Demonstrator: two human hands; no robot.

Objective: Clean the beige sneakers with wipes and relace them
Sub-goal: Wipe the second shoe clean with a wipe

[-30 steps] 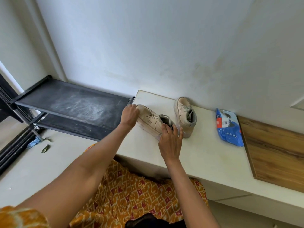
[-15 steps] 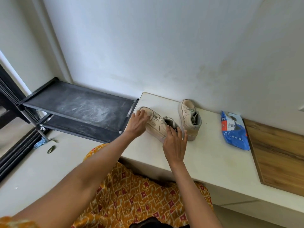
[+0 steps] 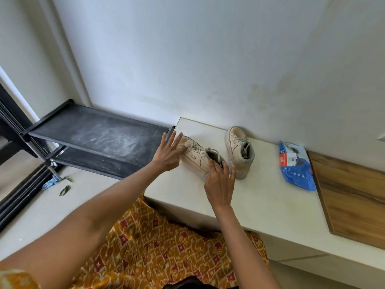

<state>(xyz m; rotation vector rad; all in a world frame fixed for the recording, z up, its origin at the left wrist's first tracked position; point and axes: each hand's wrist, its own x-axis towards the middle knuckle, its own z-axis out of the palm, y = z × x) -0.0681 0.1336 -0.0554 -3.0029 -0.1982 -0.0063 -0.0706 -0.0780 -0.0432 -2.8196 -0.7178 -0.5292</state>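
Note:
Two beige sneakers stand on a white bench top. The near sneaker lies at an angle with its toe toward the back left and its laces threaded. My right hand grips its heel, fingers over the collar and thumb on the right side. My left hand is at the toe with fingers straight and spread, holding nothing. The far sneaker stands by the wall, toe pointing away. A blue wipes pack lies to the right of the shoes.
A black two-tier shoe rack, dusty on top, stands left of the bench. A wooden board covers the bench's right end. A blue scrap and a leaf lie on the floor. My patterned orange clothing fills the bottom.
My left hand has let go of the near sneaker's toe and spread its fingers. The right hand stays on the heel. The camera view has shifted slightly.

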